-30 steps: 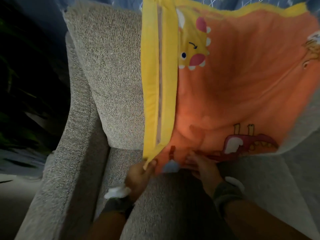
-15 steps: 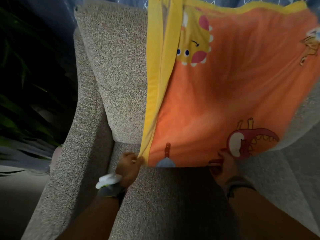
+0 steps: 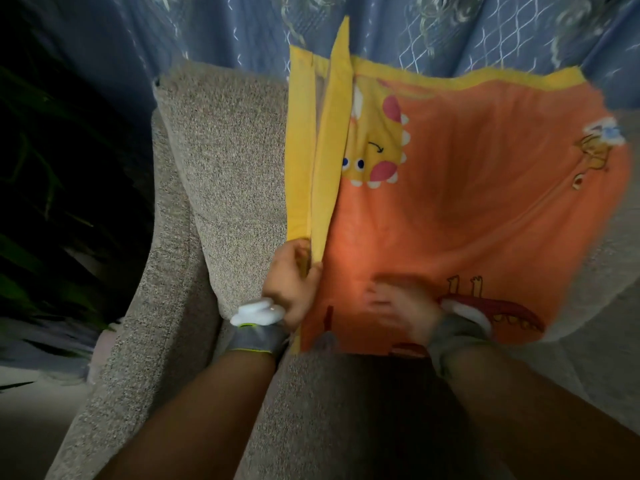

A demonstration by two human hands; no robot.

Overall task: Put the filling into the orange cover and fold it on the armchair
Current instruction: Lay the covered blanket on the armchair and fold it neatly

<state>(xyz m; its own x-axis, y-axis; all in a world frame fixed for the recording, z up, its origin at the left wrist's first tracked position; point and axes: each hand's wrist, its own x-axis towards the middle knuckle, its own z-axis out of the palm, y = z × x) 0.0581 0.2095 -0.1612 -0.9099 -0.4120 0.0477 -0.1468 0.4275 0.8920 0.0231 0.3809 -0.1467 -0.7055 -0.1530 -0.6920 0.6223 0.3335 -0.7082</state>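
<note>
Orange cover [image 3: 467, 220] stood propped against the back of the armchair [image 3: 225, 168], filling the middle and right of the frame. My left hand [image 3: 291, 282], low and just left of centre, pinched the foot of the yellow edge strip [image 3: 322, 150], I judge to keep that opening side taut and straight. To its right, my right hand [image 3: 401, 306] lay on the orange cloth near the bottom hem. Its fingers seemed spread flat and gripped nothing, though blur softened them; it was probably smoothing the cloth. No filling showed. Dark leaves [image 3: 41, 168] filled the far left, grey speckled upholstery ran beneath, and a blue patterned curtain [image 3: 450, 36] hung across the top.
</note>
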